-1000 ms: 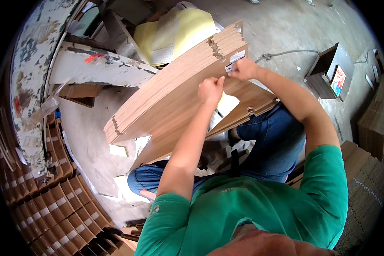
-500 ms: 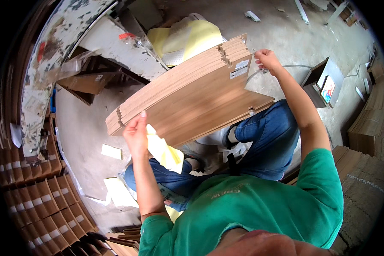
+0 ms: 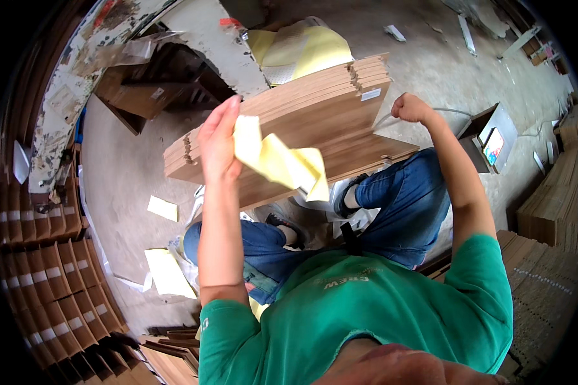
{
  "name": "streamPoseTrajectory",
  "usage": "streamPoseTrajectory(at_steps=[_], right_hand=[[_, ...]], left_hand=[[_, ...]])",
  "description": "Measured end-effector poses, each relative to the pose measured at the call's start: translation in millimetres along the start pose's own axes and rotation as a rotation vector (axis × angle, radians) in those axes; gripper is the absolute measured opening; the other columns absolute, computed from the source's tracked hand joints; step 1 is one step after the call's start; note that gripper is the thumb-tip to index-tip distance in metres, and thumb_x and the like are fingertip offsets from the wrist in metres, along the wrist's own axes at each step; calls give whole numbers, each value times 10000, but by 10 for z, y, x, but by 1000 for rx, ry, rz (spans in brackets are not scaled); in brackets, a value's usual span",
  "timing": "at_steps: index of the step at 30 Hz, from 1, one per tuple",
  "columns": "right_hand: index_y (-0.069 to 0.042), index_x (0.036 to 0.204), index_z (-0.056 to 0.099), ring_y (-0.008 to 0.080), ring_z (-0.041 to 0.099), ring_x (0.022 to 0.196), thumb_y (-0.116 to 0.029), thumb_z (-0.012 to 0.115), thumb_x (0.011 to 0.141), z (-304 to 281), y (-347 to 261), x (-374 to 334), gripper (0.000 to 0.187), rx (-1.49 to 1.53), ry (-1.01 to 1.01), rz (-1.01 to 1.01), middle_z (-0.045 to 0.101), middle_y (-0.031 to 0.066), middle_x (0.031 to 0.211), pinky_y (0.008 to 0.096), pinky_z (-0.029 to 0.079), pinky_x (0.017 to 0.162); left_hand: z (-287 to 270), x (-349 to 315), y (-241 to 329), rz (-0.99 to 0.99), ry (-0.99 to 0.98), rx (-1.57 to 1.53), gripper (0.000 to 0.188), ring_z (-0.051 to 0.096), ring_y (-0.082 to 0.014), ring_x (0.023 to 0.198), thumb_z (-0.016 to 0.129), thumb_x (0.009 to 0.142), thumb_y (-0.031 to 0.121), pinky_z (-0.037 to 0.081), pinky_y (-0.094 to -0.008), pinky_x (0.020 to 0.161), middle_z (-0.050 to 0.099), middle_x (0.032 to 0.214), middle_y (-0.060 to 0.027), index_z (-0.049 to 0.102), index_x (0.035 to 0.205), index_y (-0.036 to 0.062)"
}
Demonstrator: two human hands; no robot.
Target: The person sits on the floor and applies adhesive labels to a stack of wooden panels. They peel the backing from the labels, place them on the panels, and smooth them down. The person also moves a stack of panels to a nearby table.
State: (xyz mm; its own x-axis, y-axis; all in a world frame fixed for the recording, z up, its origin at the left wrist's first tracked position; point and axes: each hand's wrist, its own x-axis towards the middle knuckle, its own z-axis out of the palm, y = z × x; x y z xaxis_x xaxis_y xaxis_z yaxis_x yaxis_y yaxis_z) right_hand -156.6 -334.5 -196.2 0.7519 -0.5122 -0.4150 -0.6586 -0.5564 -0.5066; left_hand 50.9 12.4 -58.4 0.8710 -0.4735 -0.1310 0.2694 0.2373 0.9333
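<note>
My left hand [image 3: 221,141] grips a creased strip of yellow paper [image 3: 282,163], which hangs to the right of my palm. That hand is raised in front of a leaning stack of wood-grain boards [image 3: 315,122] with notched edges. My right hand [image 3: 411,108] is closed in a fist just off the right end of the stack; whether anything is inside it is hidden. One small white label [image 3: 370,94] sits near the upper right corner of the front board. My knees are bent on the near side of the boards.
Yellow paper pieces [image 3: 170,273] lie on the floor at left. A phone [image 3: 493,146] rests against a grey box-like stand at right. Stacked boards [image 3: 539,289] line the right side, cardboard dividers [image 3: 51,276] the left. A worn white panel [image 3: 231,58] stands behind.
My left hand has lifted off the board's edge, carrying the yellow paper up and right. My right hand has moved slightly down and curled tighter. Two labels showed earlier; one shows now.
</note>
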Motion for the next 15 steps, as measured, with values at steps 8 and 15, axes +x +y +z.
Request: streamPoseTrajectory(at_steps=[8,15], right_hand=[[-30,1246,455,151,477,1107,-294,576,865,419,-1522,-927,479,923,-272,-736,534,80,1195,293,395,909],[13,1002,605,78,573,809,-130,585,863,710,-1616,-826,201,1232,-75,-417,642,33,892,231,455,742]], left_hand=[[316,334,-626,55,111,41,166,547,-111,711,634,816,84,450,-231,635,607,832,-56,616,946,-18],[325,3,-606,-89,-232,-165,380,567,-124,831,596,836,55,460,-253,734,619,914,-61,504,1204,20]])
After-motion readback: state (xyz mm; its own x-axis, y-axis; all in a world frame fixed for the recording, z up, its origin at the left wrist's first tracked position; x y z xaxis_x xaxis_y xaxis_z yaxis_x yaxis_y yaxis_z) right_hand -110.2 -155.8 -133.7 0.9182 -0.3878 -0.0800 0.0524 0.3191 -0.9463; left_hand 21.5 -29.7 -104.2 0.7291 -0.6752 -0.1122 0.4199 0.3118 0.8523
